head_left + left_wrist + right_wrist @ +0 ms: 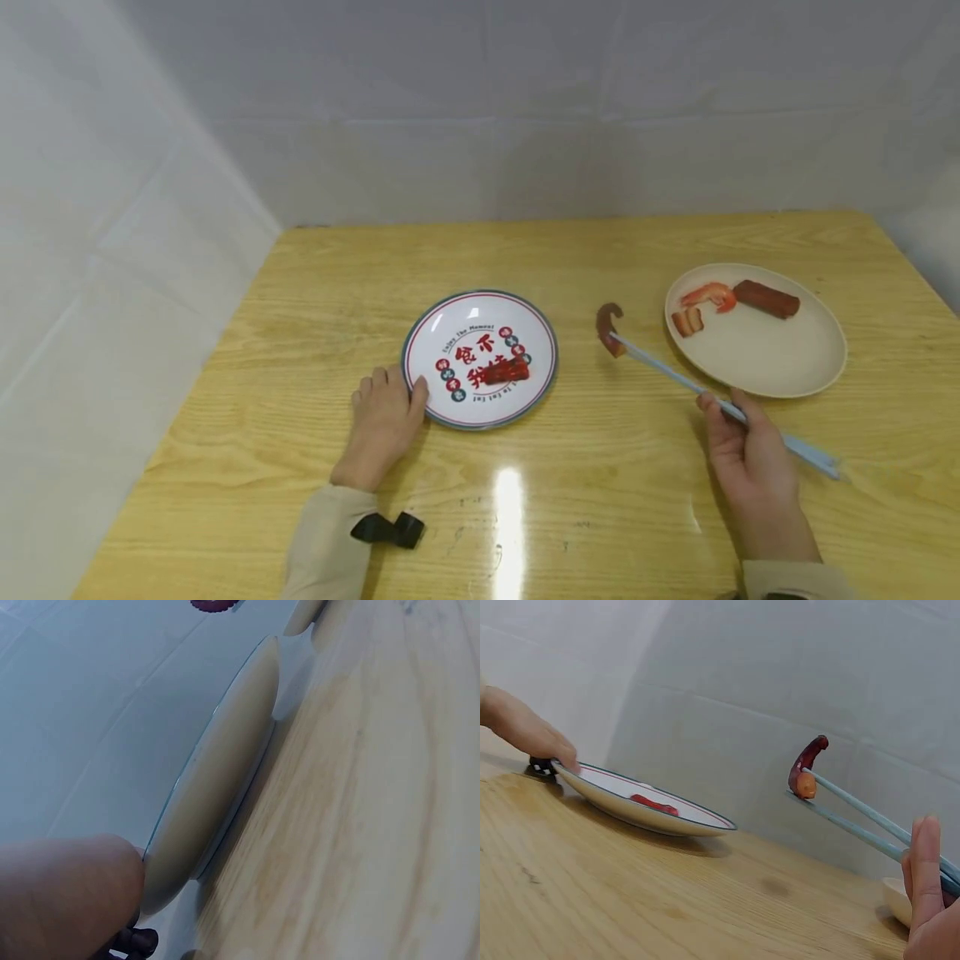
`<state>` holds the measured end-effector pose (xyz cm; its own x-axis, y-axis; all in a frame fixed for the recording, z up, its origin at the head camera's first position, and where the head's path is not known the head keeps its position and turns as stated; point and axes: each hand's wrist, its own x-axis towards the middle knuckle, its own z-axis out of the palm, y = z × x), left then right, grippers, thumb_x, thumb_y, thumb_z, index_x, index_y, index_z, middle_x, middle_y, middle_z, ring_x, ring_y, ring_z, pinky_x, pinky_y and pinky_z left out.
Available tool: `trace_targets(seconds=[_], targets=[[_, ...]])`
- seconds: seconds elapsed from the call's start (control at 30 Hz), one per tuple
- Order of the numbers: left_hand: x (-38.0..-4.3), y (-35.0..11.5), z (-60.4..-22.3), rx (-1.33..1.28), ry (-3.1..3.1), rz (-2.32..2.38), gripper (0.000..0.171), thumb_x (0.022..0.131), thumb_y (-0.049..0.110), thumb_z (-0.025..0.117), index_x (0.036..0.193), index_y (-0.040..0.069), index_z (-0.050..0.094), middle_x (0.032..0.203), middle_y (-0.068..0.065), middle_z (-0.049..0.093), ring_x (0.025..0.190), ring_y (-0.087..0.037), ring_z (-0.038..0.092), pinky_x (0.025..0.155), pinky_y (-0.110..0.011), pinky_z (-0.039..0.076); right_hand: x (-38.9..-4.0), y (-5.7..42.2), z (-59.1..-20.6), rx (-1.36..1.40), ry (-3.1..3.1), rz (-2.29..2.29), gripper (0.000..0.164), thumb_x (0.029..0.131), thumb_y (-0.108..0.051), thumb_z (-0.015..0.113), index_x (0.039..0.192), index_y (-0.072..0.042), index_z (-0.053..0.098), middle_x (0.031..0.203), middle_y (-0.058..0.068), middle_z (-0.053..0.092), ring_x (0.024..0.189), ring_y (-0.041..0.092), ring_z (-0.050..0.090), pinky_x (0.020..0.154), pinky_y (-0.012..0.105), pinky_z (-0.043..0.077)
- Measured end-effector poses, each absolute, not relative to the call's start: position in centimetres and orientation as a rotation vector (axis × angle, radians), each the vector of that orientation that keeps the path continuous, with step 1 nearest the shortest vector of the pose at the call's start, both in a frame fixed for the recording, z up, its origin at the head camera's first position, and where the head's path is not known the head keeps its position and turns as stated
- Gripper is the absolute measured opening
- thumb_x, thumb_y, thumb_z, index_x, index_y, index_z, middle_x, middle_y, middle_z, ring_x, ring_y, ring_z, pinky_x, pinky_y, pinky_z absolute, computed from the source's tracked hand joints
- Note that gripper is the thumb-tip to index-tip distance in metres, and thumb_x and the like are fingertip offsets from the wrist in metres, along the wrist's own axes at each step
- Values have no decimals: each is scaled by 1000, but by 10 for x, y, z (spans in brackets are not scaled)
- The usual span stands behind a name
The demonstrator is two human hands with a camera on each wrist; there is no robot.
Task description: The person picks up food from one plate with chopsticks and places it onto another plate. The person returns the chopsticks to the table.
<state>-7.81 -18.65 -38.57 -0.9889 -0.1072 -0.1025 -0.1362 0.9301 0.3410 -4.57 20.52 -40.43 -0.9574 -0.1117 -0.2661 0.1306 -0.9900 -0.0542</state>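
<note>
My right hand [753,467] holds a pair of light-blue chopsticks [667,371]. Between their tips, raised above the table, is a curled dark-red food piece [805,769] with an orange end. On the left, my left hand [384,425] grips the near-left rim of a white plate [427,342] with red lettering and a blue-green edge, its thumb over the rim. A red, ribbed strip of food [506,371] lies on that plate. In the left wrist view the thumb [71,892] touches the plate's edge; the other fingers are mostly hidden.
A cream oval plate [795,362] at the right bears a shrimp [711,295], a brown slab of food [767,298] and a small striped piece [687,322]. The wooden table [300,283] ends at a white sheet [420,167] behind. A black strap [390,528] is on the left sleeve.
</note>
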Motion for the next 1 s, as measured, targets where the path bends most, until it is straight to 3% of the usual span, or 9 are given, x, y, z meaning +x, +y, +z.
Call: trace_targets(seconds=[0.63, 0.83, 1.0], targets=[[-77, -187, -384, -191, 2999, 544, 48, 102, 31, 34, 122, -11, 48, 107, -23, 47, 97, -35, 41, 85, -48, 32, -45, 191, -398, 477, 216, -2972, 30, 102, -7, 43, 87, 15, 59, 81, 31, 65, 79, 33, 70, 73, 26, 54], [-78, -188, -384, -192, 3006, 533, 48, 102, 31, 34, 121, -11, 48, 106, -23, 47, 97, -36, 41, 85, -48, 32, -52, 184, -394, 524, 335, -2948, 10, 100, -4, 47, 100, 6, 50, 84, 29, 61, 79, 31, 69, 75, 23, 53], [-79, -187, -385, -182, 3009, 526, 47, 102, 33, 35, 118, -10, 48, 105, -22, 47, 94, -35, 42, 84, -47, 32, -61, 176, -388, 578, 415, -2890, 9, 99, -6, 47, 103, 2, 46, 83, 27, 61, 77, 29, 68, 73, 21, 53]])
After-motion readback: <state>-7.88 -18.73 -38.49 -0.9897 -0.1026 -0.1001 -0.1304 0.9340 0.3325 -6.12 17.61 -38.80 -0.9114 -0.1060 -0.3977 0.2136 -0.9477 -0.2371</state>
